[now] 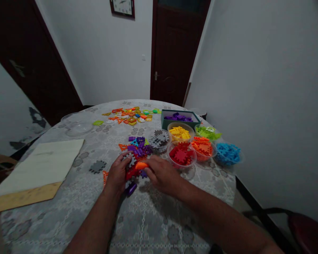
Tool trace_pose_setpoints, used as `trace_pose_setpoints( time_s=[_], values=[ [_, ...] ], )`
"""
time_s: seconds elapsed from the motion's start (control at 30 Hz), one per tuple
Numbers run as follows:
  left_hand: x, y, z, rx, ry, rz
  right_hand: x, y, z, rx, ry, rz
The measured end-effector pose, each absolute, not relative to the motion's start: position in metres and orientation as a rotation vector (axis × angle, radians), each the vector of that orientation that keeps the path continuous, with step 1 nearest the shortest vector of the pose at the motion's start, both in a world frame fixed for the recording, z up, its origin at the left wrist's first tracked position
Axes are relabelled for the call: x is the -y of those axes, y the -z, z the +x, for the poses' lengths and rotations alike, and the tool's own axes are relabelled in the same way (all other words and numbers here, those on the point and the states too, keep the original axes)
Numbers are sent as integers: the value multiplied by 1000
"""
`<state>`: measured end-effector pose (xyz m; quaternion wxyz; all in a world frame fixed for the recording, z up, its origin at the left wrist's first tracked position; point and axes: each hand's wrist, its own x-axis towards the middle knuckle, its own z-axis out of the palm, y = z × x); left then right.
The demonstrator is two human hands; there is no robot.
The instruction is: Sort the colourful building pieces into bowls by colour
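My left hand (118, 173) is closed on a small build of toothed plastic building pieces. A grey toothed piece (130, 159) and a red piece (133, 173) show in it. In my right hand (161, 173), fingers pinch an orange building piece (141, 165) against or just above that build; whether the two touch I cannot tell. Behind my hands lies a pile of purple pieces (139, 151) with some blue and orange ones. A loose purple tube piece (131, 189) rests just below the build, and a flat grey piece (97, 166) lies left of my left hand.
Round clear tubs hold red (181, 155), orange (202, 146), blue (228, 154), yellow (180, 133), green (207, 132) and grey pieces (159, 139). A dark green box (166, 123) holds purple ones. Mixed pieces (131, 115) lie at the back. Left is a cream board (42, 164).
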<state>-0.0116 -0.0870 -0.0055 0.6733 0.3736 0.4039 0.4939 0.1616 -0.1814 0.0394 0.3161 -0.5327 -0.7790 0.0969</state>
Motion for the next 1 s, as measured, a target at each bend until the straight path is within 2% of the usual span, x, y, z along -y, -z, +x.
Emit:
trace_pose_setpoints(
  time_s=[0.23, 0.43, 0.8, 1.0],
  values=[
    [84, 1, -12, -934, -1127, 769, 221, -74, 275, 1515, 68, -1777],
    [88, -2, -11, -948, -1081, 820, 230, -68, 346, 1277, 210, -2099],
    [84, 5, -12, -962, -1050, 863, 212, -51, 354, 1440, 235, -2073],
    [87, 6, -12, -942, -1056, 852, 216, -49, 330, 1458, 231, -2008]
  ],
)
